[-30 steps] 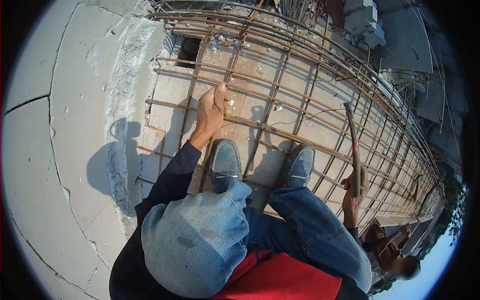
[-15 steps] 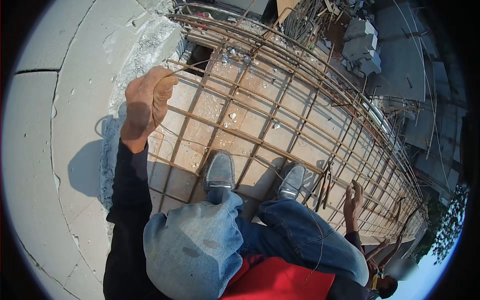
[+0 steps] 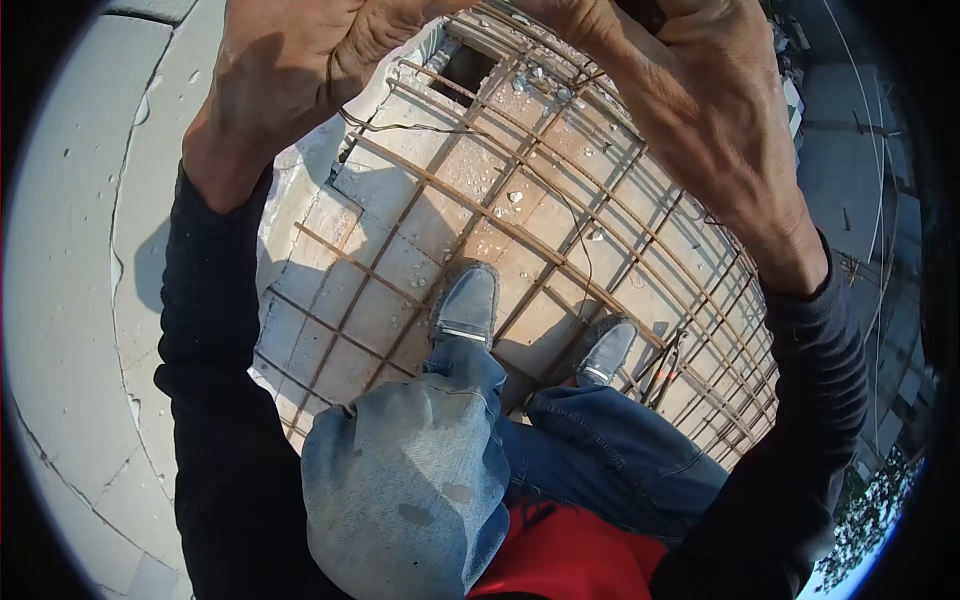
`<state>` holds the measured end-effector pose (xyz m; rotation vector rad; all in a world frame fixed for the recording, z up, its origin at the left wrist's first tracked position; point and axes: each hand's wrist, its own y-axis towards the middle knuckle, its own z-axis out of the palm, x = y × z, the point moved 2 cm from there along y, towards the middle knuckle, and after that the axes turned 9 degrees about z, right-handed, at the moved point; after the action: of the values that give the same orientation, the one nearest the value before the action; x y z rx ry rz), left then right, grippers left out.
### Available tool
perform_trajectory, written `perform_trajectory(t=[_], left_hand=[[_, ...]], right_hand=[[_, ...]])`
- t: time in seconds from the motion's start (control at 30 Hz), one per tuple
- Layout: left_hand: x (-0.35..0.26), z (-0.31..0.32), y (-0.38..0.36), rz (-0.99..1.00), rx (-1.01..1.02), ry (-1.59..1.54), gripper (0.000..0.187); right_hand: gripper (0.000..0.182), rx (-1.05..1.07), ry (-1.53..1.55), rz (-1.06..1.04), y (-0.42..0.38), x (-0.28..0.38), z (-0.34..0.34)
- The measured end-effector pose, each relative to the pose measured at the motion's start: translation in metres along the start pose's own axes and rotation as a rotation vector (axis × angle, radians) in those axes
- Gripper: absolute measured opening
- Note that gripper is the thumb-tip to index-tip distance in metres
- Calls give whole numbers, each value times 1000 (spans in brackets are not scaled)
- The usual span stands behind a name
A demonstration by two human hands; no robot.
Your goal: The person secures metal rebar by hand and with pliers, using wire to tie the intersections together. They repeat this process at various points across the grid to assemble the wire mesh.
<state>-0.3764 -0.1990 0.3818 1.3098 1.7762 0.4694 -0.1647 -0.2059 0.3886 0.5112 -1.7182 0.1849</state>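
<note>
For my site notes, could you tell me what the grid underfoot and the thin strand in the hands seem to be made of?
The grid looks like steel reinforcing bar, dull brown as if rusted. The thin strand, dark and kinked, is probably soft tie wire, held in the left hand.

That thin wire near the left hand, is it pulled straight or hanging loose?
Loose. The wire curves slackly from the left hand down over the rebar grid toward the shoes, with bends and no taut line.
</note>
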Motion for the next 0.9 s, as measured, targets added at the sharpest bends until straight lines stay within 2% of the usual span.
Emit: perform_trajectory(t=[0.03, 0.07, 0.13, 0.17, 0.2, 0.23, 0.27, 0.33, 0.37, 0.4, 0.47, 0.5, 0.53, 0.6, 0.63, 0.67, 0.7, 0.73, 0.77, 0.8, 0.83, 0.87, 0.9], left_hand=[[1, 0, -9, -116, -73, -133, 32], [3, 1, -17, -225, -150, -263, 33], [6, 3, -37, -448, -308, -522, 35], [8, 3, -44, -547, -386, -644, 36], [13, 2, -51, -637, -463, -765, 37], [14, 0, -61, -623, -343, -990, 44], [13, -12, -68, -627, -340, -985, 44], [9, -31, -81, -873, -170, -628, 42], [6, -39, -78, -952, -102, -443, 31], [8, -40, -84, -957, -106, -438, 31], [8, -33, -83, -580, 505, 199, 31], [8, -33, -84, -698, 659, 223, 26], [9, -31, -80, -699, 662, 217, 26], [11, -21, -79, -844, 804, 123, 25], [6, -10, -81, -841, 803, 116, 25], [-2, 5, -87, -825, 654, 85, 25], [-8, 21, -93, -803, 507, 54, 26], [-10, 40, -105, -828, 469, -12, 28], [-14, 60, -116, -861, 430, -84, 29], [-20, 77, -120, -1024, 385, -179, 28], [-25, 90, -126, -1186, 333, -268, 26], [-29, 103, -143, -1189, 330, -270, 26], [-32, 116, -162, -1020, 275, -65, 23]], right_hand=[[10, 52, -291, 8, 4, 13, -1], [10, 64, -290, 8, 14, 2, 0], [10, -383, -725, -707, 35, -8, 6], [10, -378, -716, -718, 34, -7, 7], [10, -268, -483, -403, 35, -9, 4], [10, -158, -250, -94, 39, -12, 4], [10, -159, -244, -96, 41, -21, 5], [10, -121, -474, -236, 38, -47, 7], [9, 2, -515, -249, 37, -60, 5], [9, 7, -510, -252, 36, -71, 1], [31, 359, -686, -314, 34, -82, 7], [18, 311, -745, -397, 32, -86, 7], [18, 311, -743, -391, 31, -90, 8], [26, 332, -694, -255, 28, -104, 8], [20, 302, -677, -272, 19, -109, 14], [14, 268, -663, -290, 7, -115, 23], [14, 286, -600, -249, -5, -121, 34], [17, 343, -588, -124, -21, -134, 48], [19, 350, -559, -87, -37, -150, 60], [23, 420, -532, 24, -50, -160, 71], [22, 375, -510, 41, -65, -170, 79], [22, 380, -509, 42, -75, -177, 85], [17, 361, -442, 139, -84, -183, 88]])
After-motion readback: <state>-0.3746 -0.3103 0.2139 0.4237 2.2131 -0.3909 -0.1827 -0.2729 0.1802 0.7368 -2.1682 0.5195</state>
